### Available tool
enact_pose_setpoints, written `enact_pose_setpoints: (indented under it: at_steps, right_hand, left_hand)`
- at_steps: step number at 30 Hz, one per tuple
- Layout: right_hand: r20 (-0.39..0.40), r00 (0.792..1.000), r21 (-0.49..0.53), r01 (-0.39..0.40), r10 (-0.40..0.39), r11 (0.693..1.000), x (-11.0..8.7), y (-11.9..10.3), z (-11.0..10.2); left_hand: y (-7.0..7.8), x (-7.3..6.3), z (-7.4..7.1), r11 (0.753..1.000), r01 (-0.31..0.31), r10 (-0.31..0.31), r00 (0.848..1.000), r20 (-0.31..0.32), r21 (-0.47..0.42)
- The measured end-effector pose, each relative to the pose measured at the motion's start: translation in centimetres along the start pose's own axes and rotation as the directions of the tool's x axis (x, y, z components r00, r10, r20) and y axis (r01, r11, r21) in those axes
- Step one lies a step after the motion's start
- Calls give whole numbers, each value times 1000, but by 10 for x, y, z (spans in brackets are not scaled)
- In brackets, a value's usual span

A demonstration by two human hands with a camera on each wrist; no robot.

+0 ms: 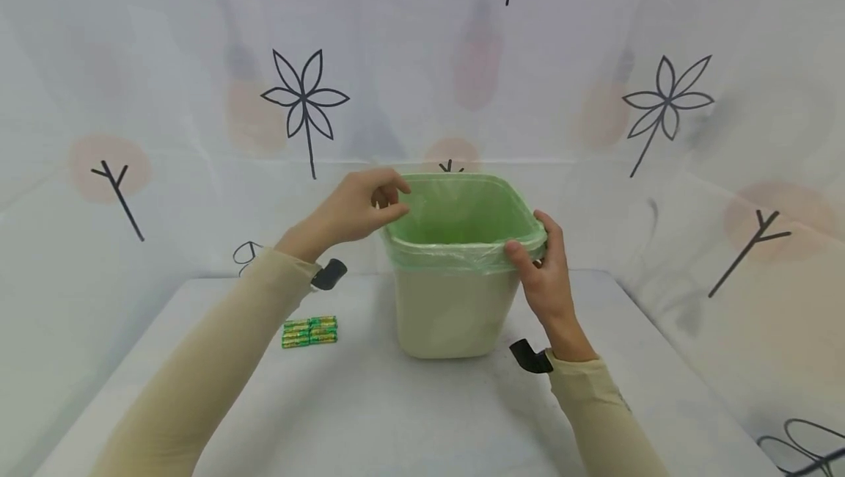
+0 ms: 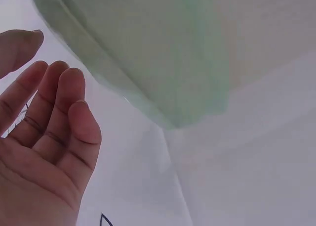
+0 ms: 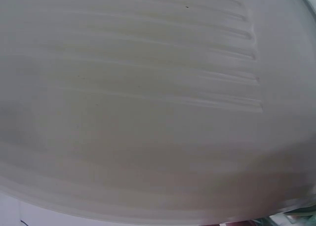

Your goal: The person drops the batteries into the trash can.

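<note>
A pale green waste bin (image 1: 455,308) stands upright on the white table. Inside it is a thin green bin liner (image 1: 455,205), folded out over the rim. At the bin's right front corner my right hand (image 1: 548,282) grips the lined rim, thumb on the front side. My left hand (image 1: 370,205) is by the rim's left side, fingers loosely bent and holding nothing. In the left wrist view, a gap shows between its fingertips and the liner's overhanging edge (image 2: 148,95). The right wrist view is filled by the bin's ribbed side (image 3: 148,112).
Left of the bin, several green and gold batteries (image 1: 309,332) lie side by side in a wrapped-looking block on the table (image 1: 370,418). Behind hangs a white cloth (image 1: 409,59) with line-drawn flowers, and it continues along both sides.
</note>
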State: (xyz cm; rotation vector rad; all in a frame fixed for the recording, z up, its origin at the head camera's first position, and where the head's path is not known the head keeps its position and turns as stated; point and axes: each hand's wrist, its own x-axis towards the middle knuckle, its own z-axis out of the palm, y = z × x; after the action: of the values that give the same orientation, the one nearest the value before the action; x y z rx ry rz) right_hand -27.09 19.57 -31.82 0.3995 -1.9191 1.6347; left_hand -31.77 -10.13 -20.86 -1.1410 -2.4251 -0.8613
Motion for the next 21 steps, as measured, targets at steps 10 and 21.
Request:
enact_pose_setpoints:
  at_steps: [10, 21]
  right_hand:
    - [-2, 1000, -34, -16, 16, 999, 0, 0, 0]
    - [3, 1000, -25, -30, 30, 999, 1, -5, 0]
  left_hand:
    - [-33, -55, -6, 991, 125, -125, 992, -4, 55]
    - [-72, -110, 16, 966, 246, -250, 966, 57, 79]
